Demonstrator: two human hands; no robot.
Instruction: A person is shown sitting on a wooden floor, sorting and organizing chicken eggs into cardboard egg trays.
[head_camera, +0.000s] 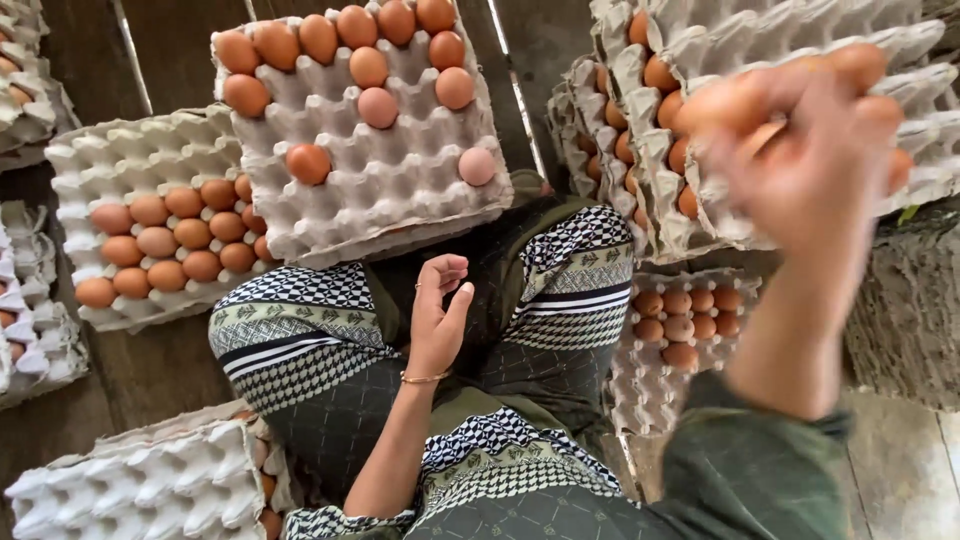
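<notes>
My right hand (815, 185) is raised at the right, blurred, and grips several brown eggs (728, 106) in front of a stack of grey cardboard egg trays (760, 30). My left hand (437, 312) rests palm-up over my lap between my patterned knees. Its fingers are loosely curled and it holds nothing. Just beyond the knees lies a tilted egg tray (400, 190) with brown eggs (308, 163) along its far rows and a few scattered singly.
A half-filled tray (120, 150) lies at the left, under the tilted one. A small tray with eggs (650, 385) sits by my right knee. An empty tray stack (150, 480) is at the bottom left, with more stacks (30, 345) on the far left. Dark wooden floor lies underneath.
</notes>
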